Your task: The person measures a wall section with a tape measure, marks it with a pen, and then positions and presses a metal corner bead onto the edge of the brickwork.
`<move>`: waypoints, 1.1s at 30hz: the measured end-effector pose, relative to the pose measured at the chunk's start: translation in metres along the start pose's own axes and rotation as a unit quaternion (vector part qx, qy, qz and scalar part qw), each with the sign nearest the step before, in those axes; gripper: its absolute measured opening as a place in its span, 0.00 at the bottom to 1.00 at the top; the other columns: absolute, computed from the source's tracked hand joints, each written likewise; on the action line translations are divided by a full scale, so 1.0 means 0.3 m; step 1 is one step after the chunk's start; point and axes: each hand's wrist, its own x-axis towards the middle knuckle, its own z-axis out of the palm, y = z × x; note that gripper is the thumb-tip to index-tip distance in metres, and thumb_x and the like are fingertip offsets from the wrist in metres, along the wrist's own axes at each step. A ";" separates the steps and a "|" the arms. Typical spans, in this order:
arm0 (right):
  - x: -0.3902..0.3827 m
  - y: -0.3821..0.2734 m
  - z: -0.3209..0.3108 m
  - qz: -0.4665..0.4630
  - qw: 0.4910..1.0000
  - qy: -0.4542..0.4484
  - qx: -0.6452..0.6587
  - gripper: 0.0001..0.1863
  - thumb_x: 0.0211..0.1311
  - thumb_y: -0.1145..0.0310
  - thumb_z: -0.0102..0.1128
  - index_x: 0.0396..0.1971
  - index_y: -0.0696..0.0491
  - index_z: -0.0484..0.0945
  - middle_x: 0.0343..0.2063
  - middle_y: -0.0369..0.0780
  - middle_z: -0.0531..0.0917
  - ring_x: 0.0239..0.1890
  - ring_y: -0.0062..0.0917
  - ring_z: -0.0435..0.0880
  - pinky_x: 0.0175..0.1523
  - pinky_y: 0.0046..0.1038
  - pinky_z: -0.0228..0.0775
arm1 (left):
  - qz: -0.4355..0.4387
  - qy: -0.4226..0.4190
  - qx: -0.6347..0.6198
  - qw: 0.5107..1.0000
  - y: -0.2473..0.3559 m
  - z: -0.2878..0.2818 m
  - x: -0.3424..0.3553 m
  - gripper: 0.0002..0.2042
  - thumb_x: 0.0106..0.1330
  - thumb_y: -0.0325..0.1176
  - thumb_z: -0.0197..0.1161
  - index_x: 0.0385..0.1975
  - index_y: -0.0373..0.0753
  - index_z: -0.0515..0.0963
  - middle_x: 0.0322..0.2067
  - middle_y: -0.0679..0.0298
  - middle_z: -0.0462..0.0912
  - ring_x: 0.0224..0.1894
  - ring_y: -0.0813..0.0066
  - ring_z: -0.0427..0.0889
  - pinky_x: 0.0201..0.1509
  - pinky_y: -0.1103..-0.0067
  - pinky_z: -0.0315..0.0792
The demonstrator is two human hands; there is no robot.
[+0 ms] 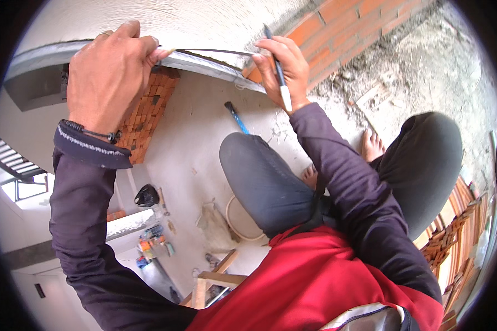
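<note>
A thin, dark, slightly bowed strip (212, 51) stretches between my two hands along the metal-grey edge at the foot of a rough white wall surface. My left hand (107, 77) is closed at the strip's left end, thumb and fingers pressed together; what else may lie in its palm is hidden. At the other end, my right hand (286, 69) is closed around a dark pen (279, 69) with a white lower end. The pen stands slanted between thumb and fingers, and the strip's right end meets the thumb tip.
Orange brickwork (337, 33) rises at upper right beside rubble-strewn ground (419, 71). Stacked bricks (149, 118) stand below my left hand, with more bricks (453, 237) at lower right. A blue-handled tool (237, 118), a bucket (229, 212), a sack (212, 223) and a wooden frame (218, 276) are lower down.
</note>
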 end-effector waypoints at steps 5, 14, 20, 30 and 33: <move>0.135 -0.014 -0.119 0.009 0.996 -0.041 0.083 0.11 0.53 0.75 0.71 0.36 0.55 0.80 0.34 0.41 0.82 0.34 0.24 0.81 0.38 0.24 0.73 | -0.082 0.014 -0.181 0.980 0.015 -0.092 -0.102 0.13 0.65 0.43 0.61 0.31 0.40 0.84 0.28 0.61 0.80 0.32 0.60 0.80 0.34 0.69 0.72; 0.380 -0.326 -0.296 0.056 0.977 -0.206 -0.006 0.09 0.50 0.81 0.66 0.30 0.55 0.76 0.28 0.33 0.75 0.28 0.17 0.71 0.34 0.20 0.64 | -0.142 -0.150 -0.743 0.636 0.270 0.133 -0.339 0.16 0.76 0.43 0.48 0.46 0.35 0.74 0.28 0.65 0.74 0.31 0.79 0.71 0.39 0.79 0.69; 0.474 -0.476 -0.397 0.113 0.908 -0.375 -0.146 0.11 0.44 0.81 0.66 0.28 0.56 0.74 0.25 0.36 0.72 0.28 0.23 0.71 0.34 0.24 0.63 | 0.019 -0.137 -0.932 0.334 0.615 0.286 -0.382 0.24 0.64 0.45 0.66 0.50 0.34 0.68 0.39 0.66 0.72 0.42 0.79 0.72 0.47 0.80 0.69; 0.445 -0.427 -0.625 0.223 0.803 -0.476 -0.280 0.13 0.40 0.77 0.67 0.26 0.54 0.73 0.22 0.33 0.70 0.26 0.19 0.68 0.32 0.23 0.60 | 0.004 -0.086 -0.992 0.094 1.094 0.146 -0.454 0.13 0.69 0.36 0.58 0.48 0.37 0.70 0.38 0.68 0.76 0.40 0.80 0.75 0.45 0.79 0.69; 0.437 -0.418 -0.633 0.305 0.793 -0.451 -0.273 0.11 0.44 0.78 0.66 0.26 0.53 0.73 0.22 0.31 0.70 0.27 0.16 0.67 0.32 0.22 0.59 | 0.013 -0.064 -0.966 0.249 1.025 0.139 -0.474 0.12 0.72 0.39 0.54 0.44 0.37 0.74 0.34 0.64 0.78 0.35 0.74 0.77 0.47 0.76 0.70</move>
